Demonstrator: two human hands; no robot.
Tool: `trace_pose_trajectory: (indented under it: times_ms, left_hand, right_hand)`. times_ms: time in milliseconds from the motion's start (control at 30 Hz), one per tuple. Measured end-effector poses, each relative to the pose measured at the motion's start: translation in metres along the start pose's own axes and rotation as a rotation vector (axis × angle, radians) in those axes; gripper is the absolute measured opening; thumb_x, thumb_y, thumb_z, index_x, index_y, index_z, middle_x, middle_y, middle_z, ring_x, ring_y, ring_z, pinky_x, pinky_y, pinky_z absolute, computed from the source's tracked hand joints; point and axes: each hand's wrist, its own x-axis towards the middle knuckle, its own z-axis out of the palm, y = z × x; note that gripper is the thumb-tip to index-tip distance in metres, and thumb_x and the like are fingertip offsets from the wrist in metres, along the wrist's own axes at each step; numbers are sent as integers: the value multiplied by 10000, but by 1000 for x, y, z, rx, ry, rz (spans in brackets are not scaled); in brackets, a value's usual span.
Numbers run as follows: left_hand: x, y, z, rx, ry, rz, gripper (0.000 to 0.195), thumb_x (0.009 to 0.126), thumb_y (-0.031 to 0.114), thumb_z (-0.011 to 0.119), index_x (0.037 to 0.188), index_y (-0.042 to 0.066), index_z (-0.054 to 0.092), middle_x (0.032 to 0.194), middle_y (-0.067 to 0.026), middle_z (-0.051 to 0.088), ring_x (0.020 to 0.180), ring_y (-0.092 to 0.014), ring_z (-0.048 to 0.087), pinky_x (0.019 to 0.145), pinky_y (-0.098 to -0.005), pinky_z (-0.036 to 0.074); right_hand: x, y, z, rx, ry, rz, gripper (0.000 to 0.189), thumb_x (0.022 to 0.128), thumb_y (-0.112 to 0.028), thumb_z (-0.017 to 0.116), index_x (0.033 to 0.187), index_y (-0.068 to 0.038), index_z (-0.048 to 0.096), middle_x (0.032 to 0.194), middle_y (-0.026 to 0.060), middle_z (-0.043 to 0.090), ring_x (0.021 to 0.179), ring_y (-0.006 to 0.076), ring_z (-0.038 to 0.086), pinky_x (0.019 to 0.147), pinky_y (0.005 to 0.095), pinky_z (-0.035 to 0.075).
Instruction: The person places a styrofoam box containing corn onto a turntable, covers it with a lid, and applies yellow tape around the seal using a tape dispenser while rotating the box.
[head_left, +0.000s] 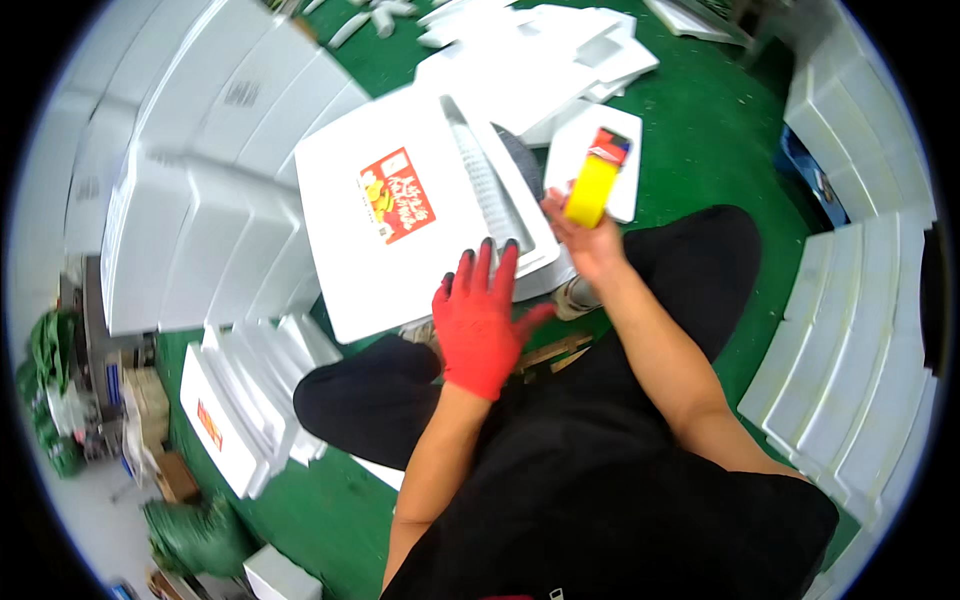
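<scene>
In front of my knees lies a white foam box lid (326, 225) with a red printed label (397, 196), partly over an open white foam box (487, 184) whose inner side shows along the right. My left hand (480, 330), in a red glove with dark fingertips, has its fingers spread at the lid's near right edge; whether it presses on it is unclear. My right hand (589, 232) is bare and holds a yellow roll (592, 189), seemingly a tape dispenser with a red and dark end, to the right of the box. Its far fingers are partly hidden.
White foam lids (517, 82) lie heaped beyond the box on the green floor (690, 112). Tall stacks of foam boxes stand at the left (225, 240) and right (832, 330). More foam lids (232, 420) lean by my left knee. A green sack (199, 532) sits lower left.
</scene>
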Motion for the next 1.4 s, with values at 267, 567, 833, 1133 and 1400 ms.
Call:
trace_pose_trajectory:
  times_ms: [267, 567, 833, 1133, 1400]
  left_hand:
    - [48, -93, 24, 175, -147, -31, 668, 894, 483, 695, 1437, 122, 546, 1551, -189, 443, 1460, -473, 319, 1146, -713, 155]
    - [58, -77, 46, 163, -331, -13, 786, 892, 526, 672, 1543, 163, 422, 1626, -202, 323, 1494, -512, 217, 1160, -715, 95]
    - [60, -120, 43, 130, -413, 153, 826, 800, 463, 763, 1506, 140, 480, 1615, -206, 347, 1485, -506, 250, 1193, -658, 97]
    - [77, -161, 43, 91, -515, 468, 1085, 621, 521, 823, 1479, -11, 426, 1581, -305, 332, 1491, -497, 250, 1190, -692, 61]
    - [86, -168, 44, 95, -537, 525, 1088, 602, 583, 823, 1441, -7, 462, 1578, -293, 343, 1492, -487, 253, 1182, -710, 63]
  right_hand:
    - [-25, 10, 35, 251, 47, 122, 437, 1017, -356, 541, 1387, -124, 535, 1425, 150, 592, 1312, 258, 567, 1134, 401, 426]
    - [-51, 40, 38, 282, -11, 4, 427, 1018, -293, 560, 1374, -58, 537, 1403, 120, 607, 1316, 230, 562, 1137, 364, 396]
    - [-48, 63, 14, 465, 171, 241, 393, 973, -96, 554, 1366, -102, 530, 1289, 93, 640, 1193, 221, 621, 993, 361, 478]
    - [37, -5, 1, -435, 272, -299, 568, 855, 2, 556, 1418, -40, 500, 1239, 148, 603, 1147, 280, 621, 1001, 362, 491]
    - [76, -64, 58, -844, -88, -427, 636, 806, 1, 551, 1437, -58, 514, 1414, 205, 513, 1270, 352, 551, 1083, 372, 437]
